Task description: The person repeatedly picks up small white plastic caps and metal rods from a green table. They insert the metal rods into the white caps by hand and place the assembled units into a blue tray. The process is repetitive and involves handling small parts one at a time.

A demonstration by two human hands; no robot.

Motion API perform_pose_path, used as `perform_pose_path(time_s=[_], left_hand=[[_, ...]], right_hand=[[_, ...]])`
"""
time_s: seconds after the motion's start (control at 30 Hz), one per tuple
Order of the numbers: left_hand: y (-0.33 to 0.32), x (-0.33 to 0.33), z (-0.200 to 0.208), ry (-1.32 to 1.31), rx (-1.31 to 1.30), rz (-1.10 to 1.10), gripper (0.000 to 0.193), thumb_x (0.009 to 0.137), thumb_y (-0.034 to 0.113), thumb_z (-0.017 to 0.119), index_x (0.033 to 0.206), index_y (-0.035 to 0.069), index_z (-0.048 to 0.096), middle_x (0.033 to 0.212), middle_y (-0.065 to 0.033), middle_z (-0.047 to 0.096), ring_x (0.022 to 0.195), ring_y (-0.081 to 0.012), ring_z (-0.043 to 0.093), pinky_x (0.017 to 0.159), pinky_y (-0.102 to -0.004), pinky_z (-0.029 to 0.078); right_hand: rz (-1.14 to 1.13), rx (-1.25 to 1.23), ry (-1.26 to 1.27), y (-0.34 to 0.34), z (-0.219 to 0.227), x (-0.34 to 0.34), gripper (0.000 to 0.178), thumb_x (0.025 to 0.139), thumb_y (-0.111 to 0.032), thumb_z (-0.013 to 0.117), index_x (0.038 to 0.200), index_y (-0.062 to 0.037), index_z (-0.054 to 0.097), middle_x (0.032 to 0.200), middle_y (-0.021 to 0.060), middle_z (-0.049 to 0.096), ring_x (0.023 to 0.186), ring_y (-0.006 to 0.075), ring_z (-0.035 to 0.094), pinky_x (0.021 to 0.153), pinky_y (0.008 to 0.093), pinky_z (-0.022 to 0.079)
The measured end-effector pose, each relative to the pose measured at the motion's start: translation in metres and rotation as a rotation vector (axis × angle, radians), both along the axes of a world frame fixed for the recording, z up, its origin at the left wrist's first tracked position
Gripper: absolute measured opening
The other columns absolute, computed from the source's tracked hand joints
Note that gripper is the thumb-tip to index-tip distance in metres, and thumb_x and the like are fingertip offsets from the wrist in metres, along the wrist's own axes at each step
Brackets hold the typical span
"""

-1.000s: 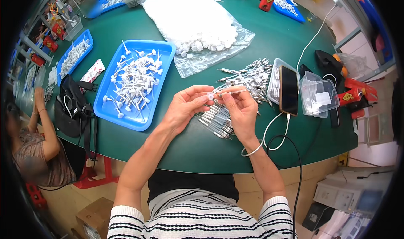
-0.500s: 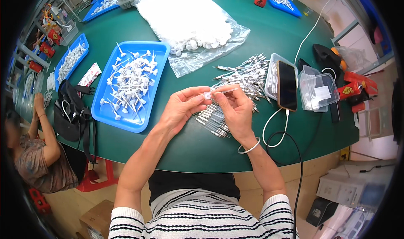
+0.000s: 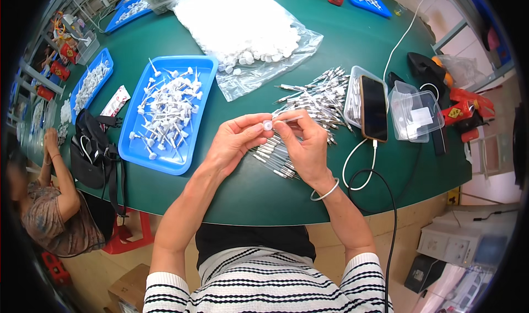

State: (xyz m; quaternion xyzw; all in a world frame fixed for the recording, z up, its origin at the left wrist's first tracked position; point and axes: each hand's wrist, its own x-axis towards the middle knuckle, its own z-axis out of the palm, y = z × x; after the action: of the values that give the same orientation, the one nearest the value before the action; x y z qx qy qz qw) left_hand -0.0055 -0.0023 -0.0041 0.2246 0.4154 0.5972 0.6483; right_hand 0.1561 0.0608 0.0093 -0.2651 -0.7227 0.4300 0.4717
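My left hand (image 3: 234, 142) pinches a small white plastic cap (image 3: 268, 125) between thumb and fingers. Meeting it from the right, my right hand (image 3: 306, 145) grips a thin metal-and-clear rod (image 3: 291, 119), its inner end up against the cap. Whether the rod sits inside the cap is hidden by my fingertips. Beneath and beyond my hands lies a loose pile of similar thin rods (image 3: 317, 101). To the left, a blue tray (image 3: 125, 147) holds many rods with white caps on them. Past the hands, a clear plastic bag (image 3: 228, 87) spills white caps at its mouth.
A smartphone (image 3: 374, 109) with a white cable leans on a clear box of rods (image 3: 354, 95). Empty-looking clear containers (image 3: 413, 114) stand to its right. A black bag (image 3: 93, 153) lies at the left edge, near a seated person (image 3: 60, 205). More blue trays (image 3: 91, 84) are farther off.
My hands keep the same pinch on the cap and rod, with hardly any movement. The whole view has shifted slightly.
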Motion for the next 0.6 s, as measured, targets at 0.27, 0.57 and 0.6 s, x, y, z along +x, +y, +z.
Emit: perform_pose_path(time_s=[0.27, 0.57, 0.6], left_hand=[[-0.0003, -0.0009, 0.0010, -0.022, -0.005, -0.011, 0.029, 0.091, 0.006, 0.062, 0.118, -0.004, 0.060, 0.102, -0.0111, 0.068, 0.089, -0.0142, 0.068, 0.077, -0.0214, 0.058], [-0.0001, -0.0003, 0.0004, 0.004, 0.012, -0.023, 0.028, 0.091, 0.006, 0.061, 0.118, -0.003, 0.061, 0.103, -0.0111, 0.068, 0.089, -0.0144, 0.068, 0.078, -0.0218, 0.058], [-0.0001, -0.0003, 0.0002, 0.004, 0.013, -0.024, 0.028, 0.091, 0.006, 0.061, 0.118, -0.003, 0.061, 0.104, -0.0111, 0.068, 0.089, -0.0144, 0.068, 0.078, -0.0219, 0.058]], right_hand=[[0.001, 0.053, -0.027, -0.0002, 0.0031, 0.0014, 0.006, 0.087, -0.004, 0.064, 0.091, -0.0005, 0.060, 0.079, 0.0097, 0.065, 0.069, 0.0201, 0.068, 0.061, 0.0297, 0.054], [0.004, 0.079, -0.040, 0.0003, 0.0038, 0.0021, 0.006, 0.085, -0.002, 0.065, 0.090, 0.0001, 0.060, 0.082, 0.0096, 0.064, 0.069, 0.0215, 0.067, 0.061, 0.0304, 0.052], [0.003, 0.082, -0.039, 0.0002, 0.0040, 0.0020, 0.006, 0.085, -0.002, 0.065, 0.090, 0.0000, 0.060, 0.082, 0.0098, 0.064, 0.069, 0.0217, 0.067, 0.060, 0.0304, 0.052]])
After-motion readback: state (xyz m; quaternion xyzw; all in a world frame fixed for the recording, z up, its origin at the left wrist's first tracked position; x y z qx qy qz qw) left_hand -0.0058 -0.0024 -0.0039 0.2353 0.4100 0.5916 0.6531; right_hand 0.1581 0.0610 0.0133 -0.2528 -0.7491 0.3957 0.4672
